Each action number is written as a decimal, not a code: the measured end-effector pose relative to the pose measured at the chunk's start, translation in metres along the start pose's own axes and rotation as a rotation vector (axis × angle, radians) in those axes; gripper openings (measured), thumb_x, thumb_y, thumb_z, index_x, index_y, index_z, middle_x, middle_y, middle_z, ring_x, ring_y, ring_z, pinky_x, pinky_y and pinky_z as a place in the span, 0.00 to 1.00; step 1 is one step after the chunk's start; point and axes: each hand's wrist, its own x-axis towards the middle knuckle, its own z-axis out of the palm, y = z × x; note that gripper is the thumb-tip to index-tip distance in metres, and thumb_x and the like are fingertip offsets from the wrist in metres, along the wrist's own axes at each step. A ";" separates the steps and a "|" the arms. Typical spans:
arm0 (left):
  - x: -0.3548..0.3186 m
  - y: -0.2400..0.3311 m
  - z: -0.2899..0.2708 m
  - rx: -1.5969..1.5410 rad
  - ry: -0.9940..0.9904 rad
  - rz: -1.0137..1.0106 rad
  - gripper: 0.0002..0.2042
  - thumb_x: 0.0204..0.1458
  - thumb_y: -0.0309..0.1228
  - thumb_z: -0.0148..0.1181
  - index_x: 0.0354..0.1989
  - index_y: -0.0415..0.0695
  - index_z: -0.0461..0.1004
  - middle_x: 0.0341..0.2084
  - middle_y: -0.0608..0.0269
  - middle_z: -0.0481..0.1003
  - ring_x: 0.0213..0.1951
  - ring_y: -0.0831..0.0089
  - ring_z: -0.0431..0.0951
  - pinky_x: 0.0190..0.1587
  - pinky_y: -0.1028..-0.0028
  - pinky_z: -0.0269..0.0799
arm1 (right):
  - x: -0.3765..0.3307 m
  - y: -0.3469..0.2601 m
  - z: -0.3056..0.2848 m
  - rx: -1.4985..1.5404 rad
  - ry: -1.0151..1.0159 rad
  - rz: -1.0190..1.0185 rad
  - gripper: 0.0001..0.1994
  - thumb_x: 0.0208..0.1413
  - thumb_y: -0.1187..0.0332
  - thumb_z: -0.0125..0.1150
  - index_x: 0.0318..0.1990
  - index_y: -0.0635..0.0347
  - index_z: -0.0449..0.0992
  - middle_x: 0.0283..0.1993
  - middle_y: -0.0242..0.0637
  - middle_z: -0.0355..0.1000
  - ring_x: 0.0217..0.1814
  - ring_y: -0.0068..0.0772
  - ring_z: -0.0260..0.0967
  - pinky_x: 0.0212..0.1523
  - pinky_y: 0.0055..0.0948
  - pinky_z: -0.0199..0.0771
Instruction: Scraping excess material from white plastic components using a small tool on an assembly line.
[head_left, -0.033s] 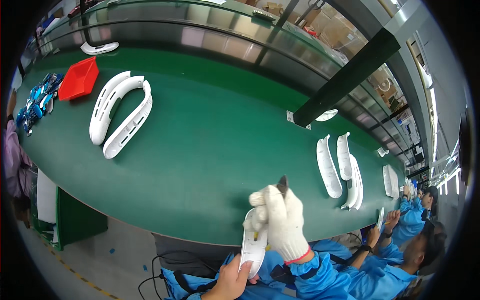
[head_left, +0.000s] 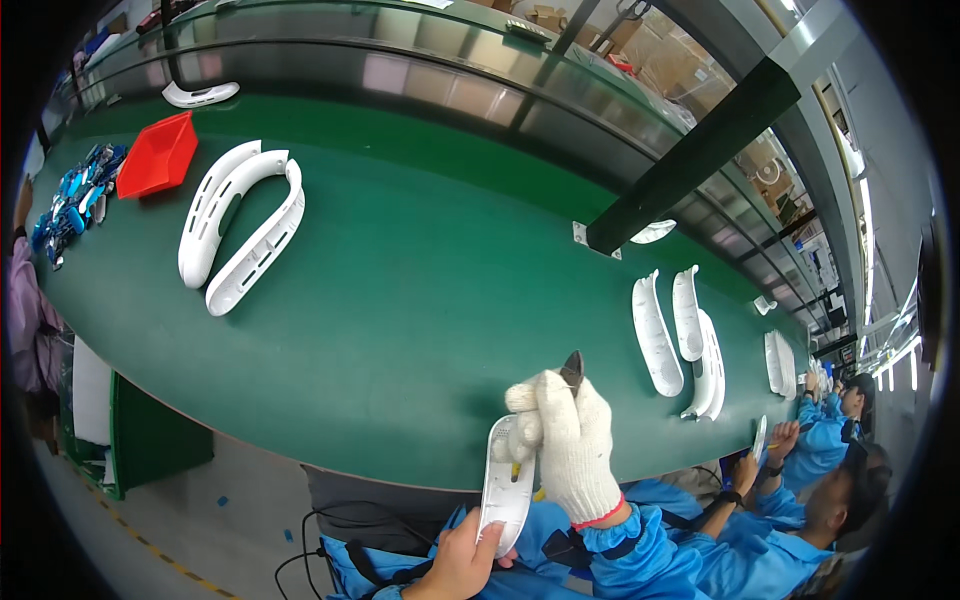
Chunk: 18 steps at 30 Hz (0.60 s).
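Observation:
Near the table's front edge, my bare left hand (head_left: 465,556) grips the lower end of a white curved plastic shell (head_left: 508,495), its hollow side up. My right hand (head_left: 570,440), in a white knitted glove with a red cuff edge, is closed at the shell's upper end, its fingertips over the rim. From the top of that fist sticks the dark pointed end of a tool (head_left: 573,369); the rest of it is hidden in the glove. A bit of yellow shows beside the gloved fingers, and I cannot make out what it belongs to.
White shells (head_left: 243,228) lie at the left of the green table (head_left: 400,300), near a red bin (head_left: 158,155) and a heap of blue pieces (head_left: 75,205). More shells (head_left: 657,335) lie right, below a dark post (head_left: 690,160). Co-workers in blue (head_left: 770,540) sit at right.
My gloved right hand and the dark tip have shifted slightly to the right. The shell's upper end has risen a little; my left hand keeps its grip.

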 end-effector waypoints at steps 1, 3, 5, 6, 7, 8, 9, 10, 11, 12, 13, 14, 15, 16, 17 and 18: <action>0.001 -0.002 0.001 -0.021 -0.013 0.006 0.13 0.65 0.30 0.44 0.49 0.32 0.69 0.20 0.58 0.76 0.20 0.72 0.77 0.27 0.72 0.73 | 0.000 0.000 -0.003 -0.026 0.008 -0.026 0.16 0.66 0.61 0.50 0.39 0.70 0.73 0.19 0.31 0.64 0.18 0.24 0.65 0.22 0.27 0.69; 0.000 -0.003 0.001 -0.022 -0.012 0.001 0.13 0.65 0.30 0.44 0.50 0.32 0.69 0.20 0.58 0.76 0.20 0.72 0.77 0.27 0.72 0.73 | 0.000 0.004 -0.005 -0.048 0.013 -0.050 0.17 0.66 0.60 0.50 0.39 0.70 0.73 0.19 0.31 0.64 0.18 0.24 0.64 0.22 0.26 0.68; 0.000 -0.003 0.001 -0.024 -0.006 -0.005 0.14 0.65 0.30 0.44 0.50 0.32 0.69 0.20 0.58 0.76 0.20 0.72 0.77 0.27 0.72 0.74 | 0.000 0.007 -0.005 -0.077 0.034 -0.049 0.17 0.66 0.60 0.51 0.39 0.70 0.73 0.19 0.30 0.63 0.18 0.24 0.64 0.22 0.26 0.67; 0.000 -0.002 0.001 -0.021 -0.005 -0.006 0.13 0.65 0.30 0.44 0.49 0.32 0.69 0.19 0.58 0.76 0.21 0.71 0.78 0.27 0.72 0.74 | 0.000 0.008 -0.004 -0.078 0.031 -0.046 0.17 0.66 0.60 0.51 0.39 0.70 0.73 0.19 0.30 0.63 0.18 0.24 0.64 0.22 0.26 0.67; 0.000 0.000 0.000 -0.017 -0.004 -0.006 0.13 0.65 0.31 0.44 0.48 0.33 0.69 0.19 0.58 0.76 0.21 0.71 0.78 0.27 0.72 0.74 | 0.000 0.009 -0.002 -0.066 0.024 -0.046 0.18 0.66 0.59 0.51 0.39 0.70 0.73 0.19 0.30 0.64 0.18 0.24 0.64 0.22 0.25 0.67; -0.001 0.002 0.000 -0.019 -0.002 -0.006 0.13 0.65 0.31 0.44 0.48 0.33 0.69 0.19 0.58 0.76 0.21 0.71 0.78 0.27 0.72 0.74 | 0.000 0.009 -0.001 -0.054 0.019 -0.049 0.18 0.66 0.59 0.51 0.39 0.70 0.73 0.19 0.31 0.64 0.18 0.23 0.65 0.22 0.25 0.67; -0.001 0.004 -0.001 0.020 -0.001 0.000 0.13 0.65 0.31 0.43 0.47 0.33 0.69 0.19 0.57 0.77 0.21 0.70 0.78 0.27 0.71 0.74 | 0.000 0.008 0.000 -0.056 0.015 -0.048 0.18 0.66 0.59 0.51 0.39 0.70 0.73 0.19 0.31 0.64 0.18 0.23 0.65 0.22 0.25 0.67; -0.002 0.005 -0.002 0.059 0.002 0.006 0.13 0.65 0.31 0.43 0.46 0.33 0.69 0.19 0.57 0.77 0.21 0.69 0.78 0.27 0.71 0.74 | -0.001 0.008 0.002 -0.075 0.019 -0.048 0.18 0.66 0.59 0.51 0.39 0.70 0.73 0.19 0.31 0.65 0.18 0.23 0.65 0.22 0.25 0.67; -0.002 0.006 -0.002 0.057 -0.004 0.002 0.13 0.65 0.31 0.43 0.46 0.33 0.69 0.19 0.57 0.77 0.21 0.69 0.78 0.27 0.71 0.74 | -0.001 0.009 0.000 -0.093 0.035 -0.048 0.18 0.66 0.59 0.51 0.39 0.70 0.73 0.19 0.31 0.65 0.18 0.23 0.65 0.22 0.25 0.67; -0.001 0.006 -0.002 0.084 -0.010 -0.001 0.13 0.66 0.32 0.43 0.45 0.34 0.69 0.20 0.56 0.77 0.21 0.68 0.79 0.27 0.70 0.74 | -0.002 0.008 0.000 -0.095 0.042 -0.045 0.18 0.66 0.59 0.51 0.39 0.70 0.73 0.19 0.31 0.65 0.18 0.23 0.65 0.22 0.25 0.67; 0.000 0.005 -0.002 0.110 -0.016 -0.005 0.13 0.66 0.32 0.43 0.45 0.34 0.69 0.20 0.55 0.77 0.21 0.67 0.79 0.28 0.69 0.74 | -0.003 0.007 0.001 -0.094 0.071 -0.053 0.17 0.67 0.60 0.51 0.40 0.70 0.73 0.20 0.31 0.65 0.19 0.23 0.66 0.22 0.25 0.68; 0.000 0.005 -0.002 0.108 -0.016 -0.012 0.13 0.66 0.32 0.43 0.45 0.34 0.69 0.20 0.55 0.77 0.21 0.67 0.79 0.28 0.69 0.74 | -0.004 0.007 0.002 -0.093 0.094 -0.057 0.16 0.67 0.61 0.50 0.40 0.70 0.73 0.20 0.32 0.66 0.19 0.23 0.66 0.22 0.25 0.68; 0.000 0.005 -0.002 0.120 -0.017 0.010 0.13 0.66 0.32 0.43 0.45 0.34 0.69 0.20 0.55 0.77 0.21 0.66 0.79 0.28 0.68 0.74 | -0.006 0.008 0.003 -0.094 0.097 -0.050 0.16 0.67 0.61 0.50 0.40 0.70 0.73 0.20 0.32 0.66 0.19 0.23 0.66 0.22 0.25 0.68; 0.000 0.004 -0.001 0.132 -0.020 0.032 0.13 0.66 0.33 0.44 0.45 0.35 0.69 0.20 0.55 0.77 0.21 0.66 0.79 0.28 0.68 0.74 | -0.007 0.010 0.006 -0.136 0.150 -0.085 0.16 0.67 0.62 0.50 0.40 0.70 0.72 0.20 0.32 0.66 0.19 0.23 0.66 0.22 0.25 0.69; -0.001 0.005 -0.001 0.132 -0.015 0.029 0.13 0.66 0.33 0.44 0.45 0.35 0.69 0.20 0.55 0.77 0.21 0.66 0.79 0.28 0.68 0.74 | -0.009 0.011 0.009 -0.176 0.193 -0.121 0.15 0.67 0.63 0.49 0.40 0.70 0.72 0.20 0.32 0.66 0.19 0.23 0.66 0.22 0.25 0.69; -0.001 0.005 -0.001 0.137 -0.014 0.028 0.13 0.66 0.33 0.44 0.44 0.34 0.69 0.20 0.55 0.77 0.21 0.65 0.79 0.28 0.67 0.74 | -0.009 0.010 0.011 -0.176 0.191 -0.117 0.15 0.67 0.63 0.49 0.40 0.70 0.72 0.20 0.32 0.66 0.19 0.23 0.66 0.22 0.25 0.69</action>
